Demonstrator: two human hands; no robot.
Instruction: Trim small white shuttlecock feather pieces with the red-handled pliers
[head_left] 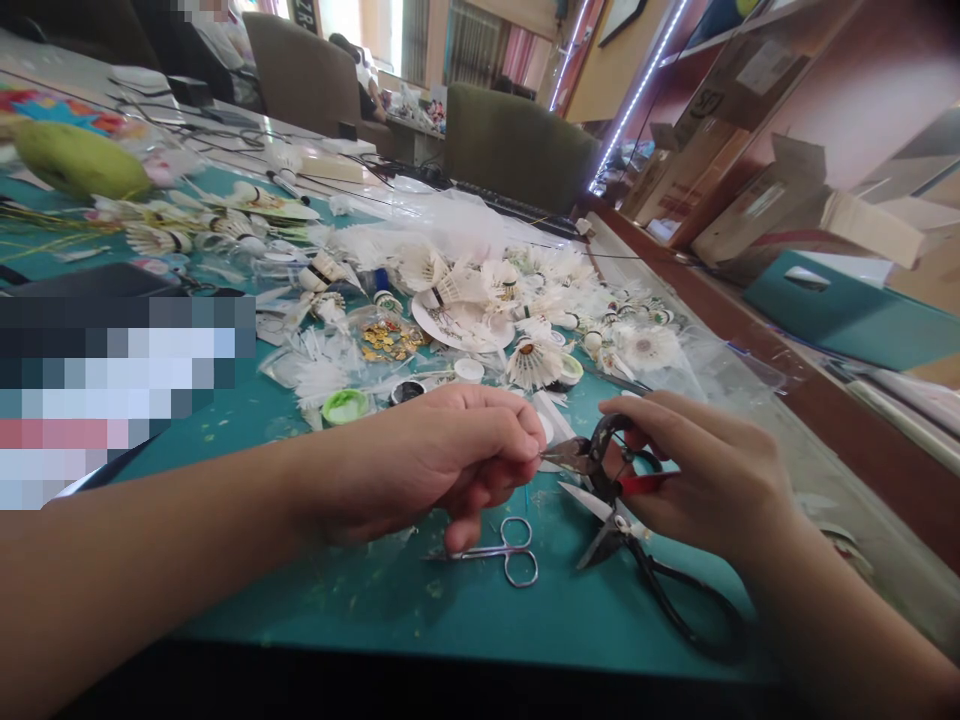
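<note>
My left hand [450,450] is closed in a pinch, its thumb and forefinger pressed together. Whatever lies between those fingertips is too small or hidden to name. A pair of pliers [576,455] with a red handle part is gripped in my right hand [720,480]; its jaw tips meet the left fingertips. Just below the pliers is a pair of black-handled scissors [660,580] with its blades apart. Small silver scissors [517,550] lie on the green mat [375,610] under my left hand.
Several feather shuttlecocks [532,360] spread across the table behind my hands. A bag of gold-coloured pieces [390,340], a green paint pot [345,406] and a black pot [407,392] stand nearer. Cardboard boxes [780,200] are at the right; people sit far back.
</note>
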